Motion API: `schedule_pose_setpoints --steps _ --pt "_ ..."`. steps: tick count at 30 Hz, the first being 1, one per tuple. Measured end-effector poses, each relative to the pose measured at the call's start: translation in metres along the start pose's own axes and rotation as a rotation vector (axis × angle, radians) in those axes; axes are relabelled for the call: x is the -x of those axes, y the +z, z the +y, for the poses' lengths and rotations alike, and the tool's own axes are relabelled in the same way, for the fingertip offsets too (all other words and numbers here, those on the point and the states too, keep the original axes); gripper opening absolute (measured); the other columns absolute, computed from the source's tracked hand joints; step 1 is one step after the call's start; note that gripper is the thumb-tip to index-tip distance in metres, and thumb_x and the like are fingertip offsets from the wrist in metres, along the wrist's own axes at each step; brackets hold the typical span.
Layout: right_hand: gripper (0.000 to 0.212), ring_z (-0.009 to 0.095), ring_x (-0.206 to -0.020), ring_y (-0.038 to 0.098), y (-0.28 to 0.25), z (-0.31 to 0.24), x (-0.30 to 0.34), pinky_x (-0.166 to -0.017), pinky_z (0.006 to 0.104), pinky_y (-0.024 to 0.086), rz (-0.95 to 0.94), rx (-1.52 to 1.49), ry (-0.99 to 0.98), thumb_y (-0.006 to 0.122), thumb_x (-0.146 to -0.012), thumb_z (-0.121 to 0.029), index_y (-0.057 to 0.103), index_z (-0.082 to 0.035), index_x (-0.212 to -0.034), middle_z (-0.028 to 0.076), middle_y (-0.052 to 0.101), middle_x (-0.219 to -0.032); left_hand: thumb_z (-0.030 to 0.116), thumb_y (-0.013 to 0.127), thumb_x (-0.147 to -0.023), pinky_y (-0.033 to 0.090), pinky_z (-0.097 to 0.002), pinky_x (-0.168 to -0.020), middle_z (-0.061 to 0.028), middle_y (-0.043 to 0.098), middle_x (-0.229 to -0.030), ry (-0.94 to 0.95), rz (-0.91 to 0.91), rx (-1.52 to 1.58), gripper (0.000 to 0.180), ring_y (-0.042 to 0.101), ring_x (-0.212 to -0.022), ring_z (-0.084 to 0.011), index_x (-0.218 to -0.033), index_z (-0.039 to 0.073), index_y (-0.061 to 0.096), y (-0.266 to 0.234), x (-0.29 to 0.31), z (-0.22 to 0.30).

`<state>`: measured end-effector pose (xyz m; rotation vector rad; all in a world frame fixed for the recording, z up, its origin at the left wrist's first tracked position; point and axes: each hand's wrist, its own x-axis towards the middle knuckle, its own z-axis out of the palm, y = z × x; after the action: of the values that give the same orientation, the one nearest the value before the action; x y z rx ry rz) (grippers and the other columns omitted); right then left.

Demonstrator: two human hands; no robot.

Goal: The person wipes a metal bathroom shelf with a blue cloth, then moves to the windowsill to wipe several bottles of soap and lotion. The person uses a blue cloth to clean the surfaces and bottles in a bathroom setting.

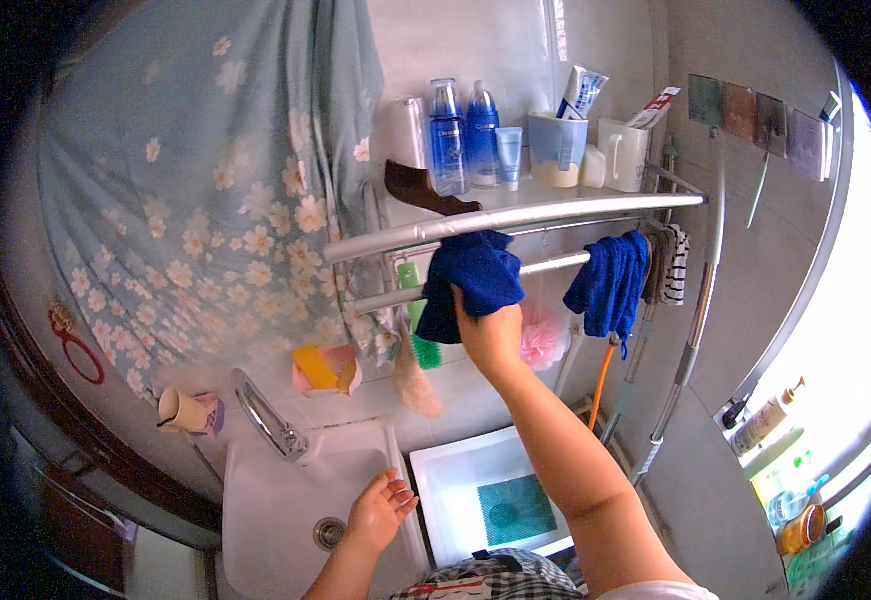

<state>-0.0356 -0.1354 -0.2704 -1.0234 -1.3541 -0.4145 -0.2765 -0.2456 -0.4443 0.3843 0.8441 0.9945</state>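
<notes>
My right hand [489, 338] reaches up to the metal rack on the wall and grips a dark blue cloth [471, 280] by its lower part. The cloth lies against the rack's rail [556, 263], just below the curved front bar [526, 217]; most of my fingers are hidden by it. Lower down, my left hand [381, 510] is over the right side of the white sink [256, 490], empty, fingers loosely spread. A second blue cloth [611, 285] hangs on the same rail further right.
Blue bottles [448, 140], a brown comb [426, 190] and cups [558, 150] stand on the shelf. Below hang a green brush [426, 350] and pink bath puff [544, 338]. The faucet [268, 415] rises behind the sink, beside a white basin [446, 480]. A flowered curtain [206, 180] hangs left.
</notes>
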Motion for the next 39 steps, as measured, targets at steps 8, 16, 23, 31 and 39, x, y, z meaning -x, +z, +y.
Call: schedule_pose_setpoints --steps 8,16,23,31,39 --pt "0.022 0.038 -0.095 0.060 -0.058 0.075 -0.019 -0.085 0.0385 0.044 0.100 0.201 0.275 0.061 -0.086 -0.018 0.063 -0.002 -0.102 0.020 0.064 -0.100 0.027 0.058 -0.088 0.048 -0.0420 -0.082 -0.0066 0.056 -0.091 0.000 0.045 -0.010 0.023 0.056 -0.084 -0.0231 -0.104 0.010 0.056 0.002 -0.003 -0.001" --pt "0.027 0.038 -0.099 0.058 -0.105 0.094 -0.024 -0.089 0.0407 0.043 0.206 0.128 0.230 0.062 -0.086 -0.020 0.063 0.001 -0.103 0.023 0.062 -0.106 0.027 0.056 -0.089 0.047 -0.0423 -0.083 -0.0061 0.056 -0.092 -0.014 0.023 -0.017 0.023 0.056 -0.085 -0.0224 -0.105 0.011 0.055 0.003 -0.009 -0.004" --pt "0.023 0.026 -0.094 0.057 -0.131 0.071 -0.045 -0.090 0.0365 0.041 0.421 0.098 0.189 0.063 -0.086 -0.013 0.060 0.002 -0.104 0.014 0.062 -0.103 0.025 0.055 -0.089 0.047 -0.0425 -0.084 -0.0063 0.056 -0.092 -0.007 0.023 -0.026 0.022 0.057 -0.086 -0.0224 -0.105 0.011 0.055 0.004 0.000 0.000" --pt "0.022 0.035 -0.107 0.053 -0.066 0.029 -0.047 -0.096 0.0385 0.037 0.258 0.146 -0.142 0.058 -0.087 -0.007 0.059 -0.002 -0.109 0.018 0.059 -0.112 0.024 0.055 -0.089 0.047 -0.0425 -0.085 -0.0071 0.057 -0.091 -0.032 0.026 0.005 0.023 0.057 -0.086 -0.0237 -0.106 0.009 0.056 -0.008 -0.001 -0.007" --pt "0.039 0.036 -0.114 0.049 0.002 -0.055 -0.030 -0.096 0.0480 0.039 -0.018 0.087 -0.392 0.058 -0.071 -0.003 0.062 -0.009 -0.109 0.014 0.057 -0.118 0.025 0.056 -0.088 0.047 -0.0425 -0.085 -0.0065 0.058 -0.091 -0.026 0.039 0.033 0.023 0.056 -0.084 -0.0238 -0.106 0.010 0.057 -0.019 0.006 -0.005"
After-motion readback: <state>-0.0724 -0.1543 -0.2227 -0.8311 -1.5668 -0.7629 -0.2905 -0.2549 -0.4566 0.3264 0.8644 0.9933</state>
